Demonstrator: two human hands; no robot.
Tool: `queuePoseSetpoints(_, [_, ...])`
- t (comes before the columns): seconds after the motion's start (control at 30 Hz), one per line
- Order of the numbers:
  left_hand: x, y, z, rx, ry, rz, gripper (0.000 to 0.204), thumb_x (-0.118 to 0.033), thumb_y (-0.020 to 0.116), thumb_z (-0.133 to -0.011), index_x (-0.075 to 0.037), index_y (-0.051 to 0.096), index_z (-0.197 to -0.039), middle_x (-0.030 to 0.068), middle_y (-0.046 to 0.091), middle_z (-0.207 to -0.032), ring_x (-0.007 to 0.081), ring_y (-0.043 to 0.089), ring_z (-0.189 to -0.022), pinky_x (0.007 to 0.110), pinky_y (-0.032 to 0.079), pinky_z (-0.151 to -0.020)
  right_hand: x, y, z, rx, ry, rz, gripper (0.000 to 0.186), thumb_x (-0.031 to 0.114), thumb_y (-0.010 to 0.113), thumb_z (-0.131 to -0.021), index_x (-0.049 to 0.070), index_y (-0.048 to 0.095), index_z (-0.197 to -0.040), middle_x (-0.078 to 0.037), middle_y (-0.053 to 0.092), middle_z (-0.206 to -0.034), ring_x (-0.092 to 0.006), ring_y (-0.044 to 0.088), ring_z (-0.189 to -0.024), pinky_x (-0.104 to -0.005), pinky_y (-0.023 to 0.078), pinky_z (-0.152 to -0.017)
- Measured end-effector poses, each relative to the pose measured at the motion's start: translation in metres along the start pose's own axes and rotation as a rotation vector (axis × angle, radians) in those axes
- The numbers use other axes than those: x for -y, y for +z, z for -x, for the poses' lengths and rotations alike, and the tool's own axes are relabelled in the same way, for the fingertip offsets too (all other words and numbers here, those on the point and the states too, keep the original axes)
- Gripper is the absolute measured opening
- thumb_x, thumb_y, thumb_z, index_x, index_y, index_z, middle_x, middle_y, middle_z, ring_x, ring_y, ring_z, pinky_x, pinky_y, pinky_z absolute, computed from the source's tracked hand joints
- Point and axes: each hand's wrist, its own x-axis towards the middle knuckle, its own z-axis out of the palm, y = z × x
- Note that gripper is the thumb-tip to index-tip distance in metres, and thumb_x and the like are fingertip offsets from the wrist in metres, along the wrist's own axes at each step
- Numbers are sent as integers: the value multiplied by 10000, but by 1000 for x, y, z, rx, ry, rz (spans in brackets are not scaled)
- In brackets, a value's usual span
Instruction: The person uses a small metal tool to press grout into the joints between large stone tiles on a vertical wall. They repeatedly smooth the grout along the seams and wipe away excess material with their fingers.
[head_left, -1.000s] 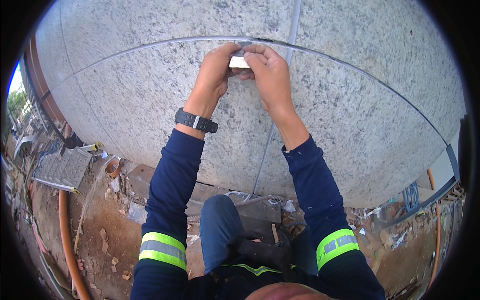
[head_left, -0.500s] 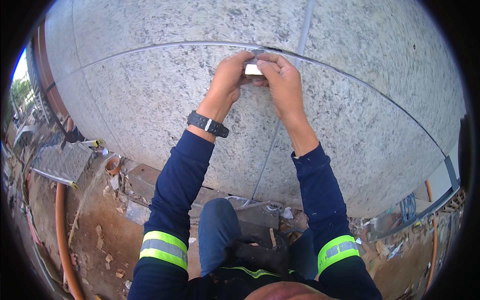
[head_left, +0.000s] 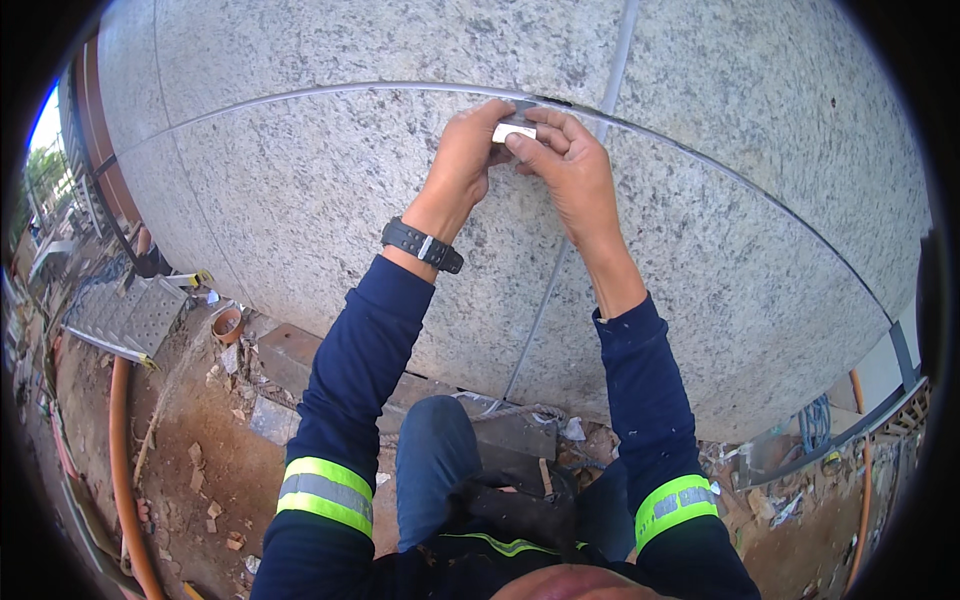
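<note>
My left hand (head_left: 461, 163), with a black watch on its wrist, grips a small white block-like piece (head_left: 513, 133) from the left. My right hand (head_left: 571, 185) pinches the same piece from the right, thumb across its front and fingers bent above it. Both hands are at a speckled pale stone wall panel (head_left: 330, 170), just below a long grey joint (head_left: 370, 86) that crosses it. A dark grey patch (head_left: 523, 105) shows on that joint between my fingertips. What lies behind the piece is hidden.
Below the wall lie rubble-strewn dirt, a perforated metal plank (head_left: 120, 312) at left, a small terracotta pot (head_left: 228, 323), orange pipes (head_left: 122, 440) and a pale rope (head_left: 535, 411). Blue cable coils (head_left: 813, 425) sit at lower right, near my bent knee (head_left: 435, 460).
Since a second ago both hands and the piece appear shifted right and slightly down, along with the whole view. My grip on the piece is slightly adjusted, with the right thumb lower over it.
</note>
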Motion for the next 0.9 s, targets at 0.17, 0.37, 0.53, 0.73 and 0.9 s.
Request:
queuePoseSetpoints(0.17, [0, 2, 0, -9, -2, 2, 247, -199, 641, -1014, 30, 669, -1102, 108, 697, -977, 201, 675, -831, 347, 552, -702, 4, 1, -1, -22, 5, 32, 547, 212, 810, -950, -104, 588, -1337, -166, 756, -1093, -180, 751, -965, -274, 607, -817])
queuePoseSetpoints(0.37, [-1, 3, -2, 11, -54, 80, 279, -205, 621, -1027, 35, 647, -1166, 153, 680, -1042, 250, 682, -843, 385, 582, -712, 17, 6, -5, -45, 20, 28, 486, 209, 780, -984, -114, 605, -1301, -162, 769, -1043, -188, 763, -930, -281, 619, -796])
queuePoseSetpoints(0.53, [1, 4, -2, 14, -29, 30, 274, -210, 609, -1039, 41, 656, -1140, 136, 689, -1020, 242, 690, -816, 381, 584, -678, 10, 4, -2, -38, 18, -16, 467, 198, 757, -1003, -109, 599, -1318, -170, 759, -1090, -192, 757, -957, -291, 622, -816])
queuePoseSetpoints(0.73, [-4, 9, 1, -27, -2, -27, 261, -204, 609, -1046, 42, 663, -1111, 113, 695, -937, 201, 674, -764, 344, 576, -653, 0, 6, 3, -50, 2, -30, 495, 176, 746, -1006, -94, 578, -1385, -163, 747, -1144, -170, 734, -987, -289, 619, -839])
queuePoseSetpoints(0.9, [5, 12, 4, -16, 89, -90, 187, -154, 600, -1038, 20, 664, -1020, 65, 672, -858, 147, 634, -703, 301, 509, -607, -7, -3, 6, -77, 51, 0, 485, 87, 690, -999, -83, 556, -1433, -154, 753, -1124, -152, 734, -946, -271, 607, -777])
